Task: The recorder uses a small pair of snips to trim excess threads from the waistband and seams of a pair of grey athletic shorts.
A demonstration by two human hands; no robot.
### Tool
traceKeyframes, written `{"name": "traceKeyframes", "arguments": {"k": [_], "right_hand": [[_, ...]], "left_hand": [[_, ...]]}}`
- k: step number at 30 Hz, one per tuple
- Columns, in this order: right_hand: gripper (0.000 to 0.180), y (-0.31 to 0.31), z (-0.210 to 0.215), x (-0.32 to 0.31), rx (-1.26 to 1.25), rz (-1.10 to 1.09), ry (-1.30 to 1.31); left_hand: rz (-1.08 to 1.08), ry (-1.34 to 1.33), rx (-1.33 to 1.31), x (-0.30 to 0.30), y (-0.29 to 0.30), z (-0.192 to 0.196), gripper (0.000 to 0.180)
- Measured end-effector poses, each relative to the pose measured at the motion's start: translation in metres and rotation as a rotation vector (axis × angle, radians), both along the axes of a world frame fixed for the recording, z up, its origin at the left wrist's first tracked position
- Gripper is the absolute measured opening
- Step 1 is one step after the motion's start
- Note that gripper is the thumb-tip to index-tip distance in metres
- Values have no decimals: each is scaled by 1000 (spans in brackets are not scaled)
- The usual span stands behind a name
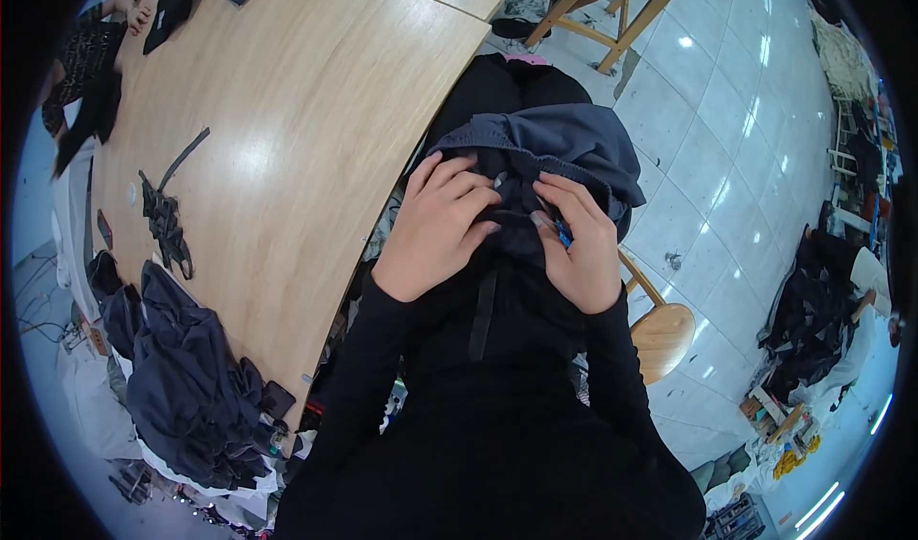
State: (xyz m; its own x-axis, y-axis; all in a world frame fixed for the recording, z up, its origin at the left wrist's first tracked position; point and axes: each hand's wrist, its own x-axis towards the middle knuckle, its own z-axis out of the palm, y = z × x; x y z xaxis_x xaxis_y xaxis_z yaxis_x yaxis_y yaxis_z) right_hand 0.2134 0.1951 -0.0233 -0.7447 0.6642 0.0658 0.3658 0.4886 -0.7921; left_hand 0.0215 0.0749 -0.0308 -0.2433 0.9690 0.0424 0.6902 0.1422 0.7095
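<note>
A dark navy garment [574,139] with a gathered, elastic-looking waistband lies bunched across my lap. My left hand [435,220] is closed on the left side of its opening, fingers curled over the gathered edge. On the opposite side my right hand [583,244] is closed too, thumb and fingers on the fabric. A small blue item [564,237] shows beneath the right hand's fingers; its kind is mostly hidden. Between the hands the cloth is folded inward and dark inside. A narrow dark strap [484,315] hangs down toward me below the garment.
To my left runs a wooden table [316,110] with a bundle of dark strips [164,220] and a heap of navy garments [182,378]. Another person's hand [139,16] is at the far left. A wooden stool [665,339] stands at my right on the tiled floor.
</note>
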Motion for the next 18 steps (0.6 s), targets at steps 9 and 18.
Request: {"name": "traceKeyframes", "arguments": {"k": [9,18], "right_hand": [[14,11,0,24,-180,24,-40],[12,16,47,19,-522,-208,321]], "left_hand": [[23,-137,55,-1,-2,2,8],[110,-806,20,4,-1,42,19]]}}
